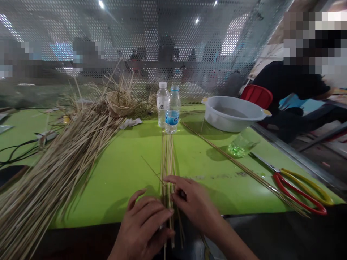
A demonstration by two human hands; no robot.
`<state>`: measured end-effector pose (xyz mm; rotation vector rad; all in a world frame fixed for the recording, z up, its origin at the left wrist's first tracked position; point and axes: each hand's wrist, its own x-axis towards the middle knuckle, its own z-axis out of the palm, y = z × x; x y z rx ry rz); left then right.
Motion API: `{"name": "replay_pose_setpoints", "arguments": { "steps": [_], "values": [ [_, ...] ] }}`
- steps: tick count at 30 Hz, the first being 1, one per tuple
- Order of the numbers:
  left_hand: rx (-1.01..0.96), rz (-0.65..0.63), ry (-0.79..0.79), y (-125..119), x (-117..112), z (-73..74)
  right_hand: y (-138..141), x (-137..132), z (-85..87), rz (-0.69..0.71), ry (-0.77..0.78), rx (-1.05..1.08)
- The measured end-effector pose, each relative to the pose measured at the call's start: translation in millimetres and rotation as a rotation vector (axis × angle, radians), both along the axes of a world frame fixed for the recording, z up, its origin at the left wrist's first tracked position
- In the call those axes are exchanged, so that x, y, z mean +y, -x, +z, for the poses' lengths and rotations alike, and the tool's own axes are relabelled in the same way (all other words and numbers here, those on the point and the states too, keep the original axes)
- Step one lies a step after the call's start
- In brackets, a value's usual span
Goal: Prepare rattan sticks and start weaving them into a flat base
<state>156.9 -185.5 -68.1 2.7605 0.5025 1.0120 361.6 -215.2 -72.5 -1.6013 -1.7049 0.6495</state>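
Observation:
A narrow row of pale straw strips (170, 155) runs from the table's front edge toward two water bottles, whose bases stand on or at its far end. My left hand (148, 224) lies across the near part of the strips, fingers curled around them at the table edge. From the right, my right hand (189, 198) reaches onto the same strips, index finger and thumb bent against them. One thin loose strip (150, 166) slants off to the left. The clear bottle with a white cap (162, 103) stands beside the blue-labelled bottle (172, 117).
A large heap of straw (70, 151) covers the left, with a woven basket (119, 103) behind it. At right are a grey basin (233, 113), a glass (242, 142), scissors (298, 187) and long strips (238, 164). A person in dark clothing (284, 83) sits beyond.

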Motion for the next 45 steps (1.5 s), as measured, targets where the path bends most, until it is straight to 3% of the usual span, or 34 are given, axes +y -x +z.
{"name": "replay_pose_setpoints", "arguments": {
  "steps": [10,21,29,38,45],
  "values": [
    [0.043,0.121,0.12,16,-8,-13.5,-5,-1,-0.7,0.021,-0.042,0.117],
    [0.244,0.048,0.105,21,-22,5.7,-5,-1,-6.4,0.003,-0.004,0.157],
    [0.314,0.016,-0.029,20,-18,12.7,-6,-1,-5.6,0.007,-0.019,0.171],
    [0.138,0.025,-0.062,23,-16,15.4,-5,0,-4.2,0.006,-0.013,0.177],
    [-0.047,0.173,0.078,17,-6,16.6,-3,0,-4.1,-0.006,0.01,0.227]
  ]
}}
